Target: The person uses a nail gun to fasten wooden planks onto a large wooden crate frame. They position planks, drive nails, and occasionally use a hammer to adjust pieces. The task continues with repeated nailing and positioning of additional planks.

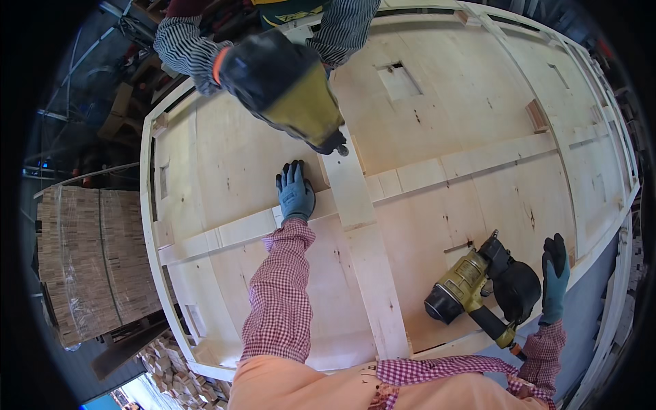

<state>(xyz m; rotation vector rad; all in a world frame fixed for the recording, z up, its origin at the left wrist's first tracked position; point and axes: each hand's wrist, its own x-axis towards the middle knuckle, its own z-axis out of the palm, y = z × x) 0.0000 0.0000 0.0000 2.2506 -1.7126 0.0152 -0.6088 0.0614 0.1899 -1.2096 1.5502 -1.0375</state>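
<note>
A big flat wood panel (437, 137) fills most of the frame. Thin wood strips cross it. One long strip (362, 239) runs from the middle of the frame down to the bottom edge of the panel. Another strip (478, 160) runs across it toward the right.

The left hand (295, 193) wears a blue glove. It lies open and flat, pressed on the panel in the middle of the frame, just left of the long strip. Its sleeve is red and white check.

The right hand (555, 277) is at the lower right, also in a blue glove. Its fingers point up and look open. It is just beside a nail gun (478, 287), which is gold and black with a round black drum. The gun lies on the panel near its lower right edge. I cannot tell if the hand touches the gun.

At the top of the frame, another person in striped sleeves (184, 48) leans over the panel. That person holds a second nail gun (287, 89), black and yellow, with its tip down on the top end of the long strip.

A stack of wood blocks (89, 260) stands at the left of the frame, wrapped in clear film.
</note>
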